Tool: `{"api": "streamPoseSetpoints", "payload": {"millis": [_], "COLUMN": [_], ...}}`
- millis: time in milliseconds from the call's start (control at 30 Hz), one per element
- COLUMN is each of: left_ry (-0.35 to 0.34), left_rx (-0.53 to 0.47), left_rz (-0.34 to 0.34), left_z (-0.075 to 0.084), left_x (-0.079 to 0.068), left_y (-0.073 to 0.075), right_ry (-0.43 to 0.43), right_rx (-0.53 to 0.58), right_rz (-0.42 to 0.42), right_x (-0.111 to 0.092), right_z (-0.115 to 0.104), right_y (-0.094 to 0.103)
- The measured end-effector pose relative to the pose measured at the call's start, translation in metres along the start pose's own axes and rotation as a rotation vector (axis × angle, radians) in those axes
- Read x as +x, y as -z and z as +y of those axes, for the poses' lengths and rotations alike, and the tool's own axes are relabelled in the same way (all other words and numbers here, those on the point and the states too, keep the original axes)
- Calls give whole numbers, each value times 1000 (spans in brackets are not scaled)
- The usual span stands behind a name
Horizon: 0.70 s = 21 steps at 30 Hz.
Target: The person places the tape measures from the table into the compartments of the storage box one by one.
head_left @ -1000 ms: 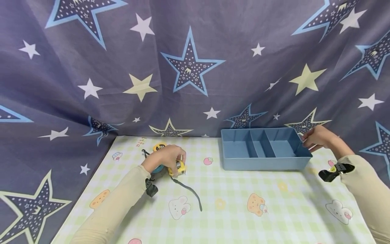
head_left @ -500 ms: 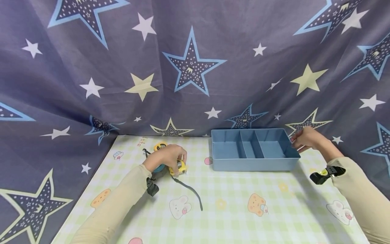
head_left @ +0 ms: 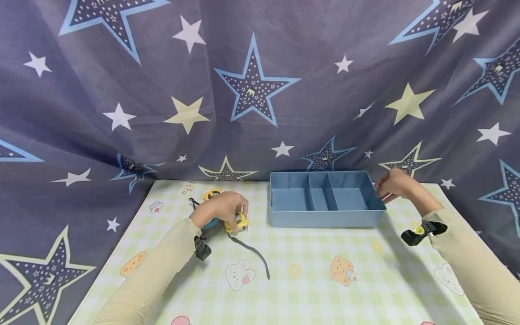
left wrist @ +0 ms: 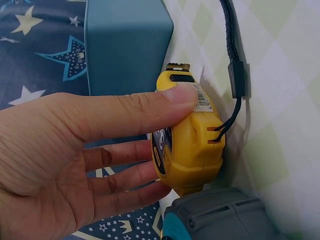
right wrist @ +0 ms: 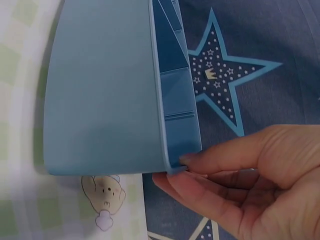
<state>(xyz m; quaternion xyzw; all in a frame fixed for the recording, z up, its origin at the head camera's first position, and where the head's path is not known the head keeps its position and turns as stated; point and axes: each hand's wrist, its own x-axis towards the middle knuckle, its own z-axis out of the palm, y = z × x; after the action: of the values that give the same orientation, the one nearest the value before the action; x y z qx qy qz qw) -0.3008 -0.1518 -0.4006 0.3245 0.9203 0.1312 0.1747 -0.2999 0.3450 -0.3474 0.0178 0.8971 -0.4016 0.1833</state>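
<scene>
My left hand (head_left: 225,208) grips a yellow tape measure (left wrist: 192,145) at the left of the table, thumb on one side and fingers on the other. A black wrist cord (head_left: 253,251) trails from it over the cloth. Close beside it lies a grey and teal tape measure (left wrist: 220,215), mostly hidden by the hand in the head view. Behind sits another yellow tape measure (head_left: 212,194). My right hand (head_left: 396,184) pinches the right end wall of a blue divided box (head_left: 327,220); the thumb is inside the rim, the fingers outside. Its three compartments hold nothing visible.
A checked tablecloth (head_left: 300,293) with cartoon prints covers the table. A dark curtain (head_left: 325,113) with stars hangs right behind the box and the table's back edge. Each wrist wears a small black camera, the left wrist camera (head_left: 201,249) near the table.
The blue box has slid left along the back of the table, with my right hand moving along at its right end. My left hand and the yellow tape measure have stayed in place.
</scene>
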Motion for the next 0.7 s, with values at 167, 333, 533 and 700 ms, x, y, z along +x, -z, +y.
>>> {"api": "streamPoseSetpoints", "payload": {"millis": [167,333,533,700], "left_ry": [-20,-6,1,3], "left_rx": [8,5,17,12], "left_rz": [8,5,4,-1], "left_z": [0,0,0,1], "left_x": [-1,-1,0,1], "left_y": [1,1,1,1], "right_ry": [17,30,38,35], "right_rx": [-1,7,30,43], "right_rz": [-14,-19,-25,-35], "right_x": [2,3,5,6], "right_z": [-3,-4,-3,-2], "right_y": [-7,-11,-16,-20]}}
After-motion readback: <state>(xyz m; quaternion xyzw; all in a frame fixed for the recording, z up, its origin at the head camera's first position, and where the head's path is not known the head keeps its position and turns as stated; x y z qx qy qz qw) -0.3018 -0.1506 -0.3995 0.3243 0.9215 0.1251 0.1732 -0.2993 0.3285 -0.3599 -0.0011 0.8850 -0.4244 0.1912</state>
